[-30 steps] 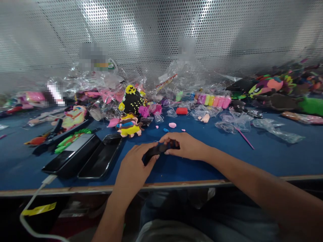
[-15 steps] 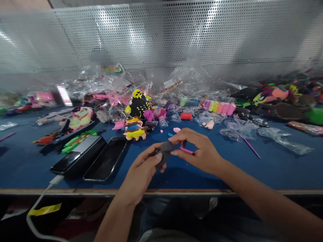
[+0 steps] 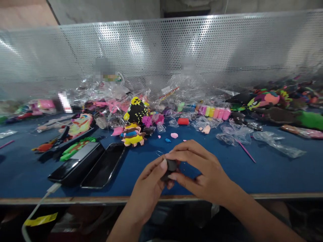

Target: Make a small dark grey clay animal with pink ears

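Both of my hands meet over the near edge of the blue table [image 3: 264,168]. A dark grey lump of clay [image 3: 171,167] is pinched between them. My left hand [image 3: 148,188] grips it from below with thumb and fingers. My right hand [image 3: 202,171] curls over it from the right, fingers closed on the lump. Most of the clay is hidden by the fingers. A pink stick seen earlier in my right hand is not visible.
Two dark phones [image 3: 88,163] lie left of my hands, one with a white cable [image 3: 35,211]. Clay figures [image 3: 133,124], small pink and blue clay bits [image 3: 171,137], colour clay bars [image 3: 214,111] and plastic bags fill the back. A perforated metal screen [image 3: 227,50] stands behind.
My hands have come nearer to the table's front edge with the grey clay. My right hand has closed over the lump, and the pink stick it held is out of sight.
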Motion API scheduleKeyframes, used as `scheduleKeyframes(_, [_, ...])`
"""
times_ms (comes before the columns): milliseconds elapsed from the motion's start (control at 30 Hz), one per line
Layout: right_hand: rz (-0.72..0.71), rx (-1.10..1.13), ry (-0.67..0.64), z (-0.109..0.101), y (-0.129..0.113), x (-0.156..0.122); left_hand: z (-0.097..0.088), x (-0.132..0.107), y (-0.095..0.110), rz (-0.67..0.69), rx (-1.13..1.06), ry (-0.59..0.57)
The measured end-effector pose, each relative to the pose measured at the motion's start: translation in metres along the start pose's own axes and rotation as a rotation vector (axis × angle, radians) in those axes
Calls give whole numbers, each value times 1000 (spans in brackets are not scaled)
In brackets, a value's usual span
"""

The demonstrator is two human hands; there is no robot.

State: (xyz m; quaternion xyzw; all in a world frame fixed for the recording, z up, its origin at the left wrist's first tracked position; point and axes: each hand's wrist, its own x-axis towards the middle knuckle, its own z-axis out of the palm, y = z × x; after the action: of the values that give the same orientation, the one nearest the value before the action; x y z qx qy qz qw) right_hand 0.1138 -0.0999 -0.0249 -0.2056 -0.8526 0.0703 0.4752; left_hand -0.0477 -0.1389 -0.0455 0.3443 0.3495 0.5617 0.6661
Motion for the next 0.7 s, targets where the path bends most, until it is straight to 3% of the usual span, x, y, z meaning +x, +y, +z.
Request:
scheduleKeyframes(200, [-45, -30, 68, -1, -4, -1, 2, -3, -9, -17, -104, -87])
scheduleKeyframes(433, [-26, -25, 39, -3, -6, -6, 4, -3, -9, -25, -124, -150])
scheduleKeyframes(700, [67, 32, -62, -7, -6, -6, 6, -3, -8, -28, -70, -27])
